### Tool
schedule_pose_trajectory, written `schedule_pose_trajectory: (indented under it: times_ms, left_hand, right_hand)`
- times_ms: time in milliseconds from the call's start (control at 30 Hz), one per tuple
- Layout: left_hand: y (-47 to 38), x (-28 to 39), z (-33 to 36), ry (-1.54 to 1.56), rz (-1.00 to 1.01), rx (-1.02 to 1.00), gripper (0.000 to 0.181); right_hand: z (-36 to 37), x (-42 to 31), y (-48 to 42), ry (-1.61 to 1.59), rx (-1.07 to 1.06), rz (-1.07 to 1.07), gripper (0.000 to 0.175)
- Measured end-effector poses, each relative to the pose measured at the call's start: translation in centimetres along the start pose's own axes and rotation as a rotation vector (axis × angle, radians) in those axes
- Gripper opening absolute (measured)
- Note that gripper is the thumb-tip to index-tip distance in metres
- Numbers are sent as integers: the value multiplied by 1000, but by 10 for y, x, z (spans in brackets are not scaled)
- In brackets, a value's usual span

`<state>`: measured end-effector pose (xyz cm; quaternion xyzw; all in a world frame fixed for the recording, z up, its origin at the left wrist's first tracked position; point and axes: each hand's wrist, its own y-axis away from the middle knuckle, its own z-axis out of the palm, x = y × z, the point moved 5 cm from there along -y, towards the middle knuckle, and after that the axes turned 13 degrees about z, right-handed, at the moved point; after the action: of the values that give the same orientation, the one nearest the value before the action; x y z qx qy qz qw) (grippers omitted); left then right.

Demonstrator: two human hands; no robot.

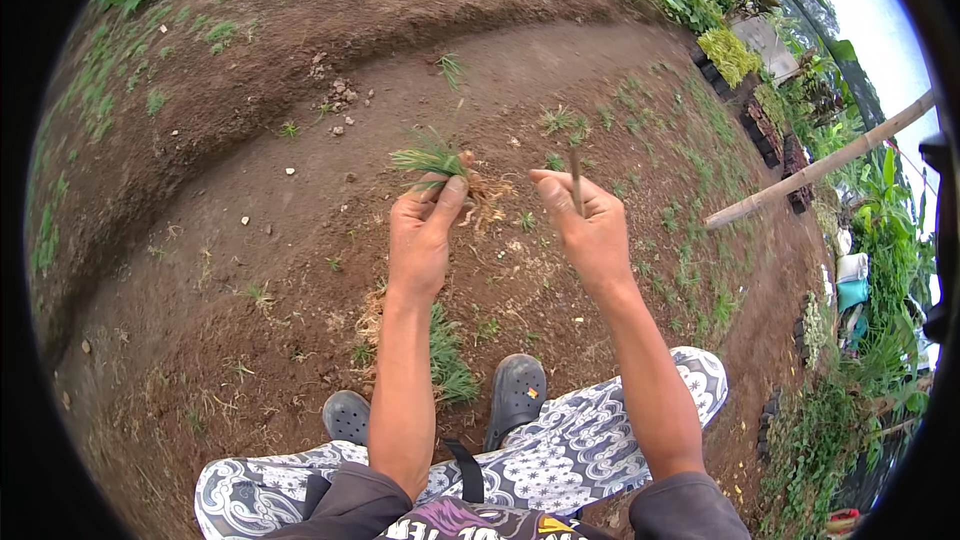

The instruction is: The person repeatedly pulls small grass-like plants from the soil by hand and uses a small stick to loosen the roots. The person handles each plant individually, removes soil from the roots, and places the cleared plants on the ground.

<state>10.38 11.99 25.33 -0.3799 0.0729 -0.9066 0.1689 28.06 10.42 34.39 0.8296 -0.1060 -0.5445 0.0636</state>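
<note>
My left hand (pixel 426 219) pinches a tuft of green grass (pixel 429 157) between thumb and fingers; its pale brown roots (pixel 487 195) hang to the right. To the right, my right hand (pixel 589 221) is closed around a thin brown stick-like tool (pixel 576 176), held roughly upright; its far end is not clearly visible. Both hands are above bare brown soil, apart from each other. A heap of green grass (pixel 450 360) with dry roots (pixel 371 322) lies on the ground near my feet, partly hidden behind my left forearm.
Grey clogs (pixel 517 390) stand on the soil. A low earth bank (pixel 225 120) curves along the left and far side. A bamboo pole (pixel 817 161) slants in from the right. Black planting bags (pixel 761 135) and sacks (pixel 853 268) stand at the right edge. Small grass tufts (pixel 450 69) dot the ground.
</note>
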Motion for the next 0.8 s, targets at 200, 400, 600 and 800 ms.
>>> schedule_pose_trajectory:
  times_ms: [200,400,600,800]
  left_hand:
    - [6,0,18,-165,-42,-65,19]
    - [2,0,9,-241,-51,99,20]
    - [-1,8,-16,-99,56,451,30]
    - [-1,9,-14,-329,-66,191,39]
  right_hand:
    - [17,0,6,-27,-71,-99,28]
    - [11,3,6,17,-6,-28,22]
    - [7,8,4,-168,-34,84,19]
    - [8,15,0,-452,-112,231,11]
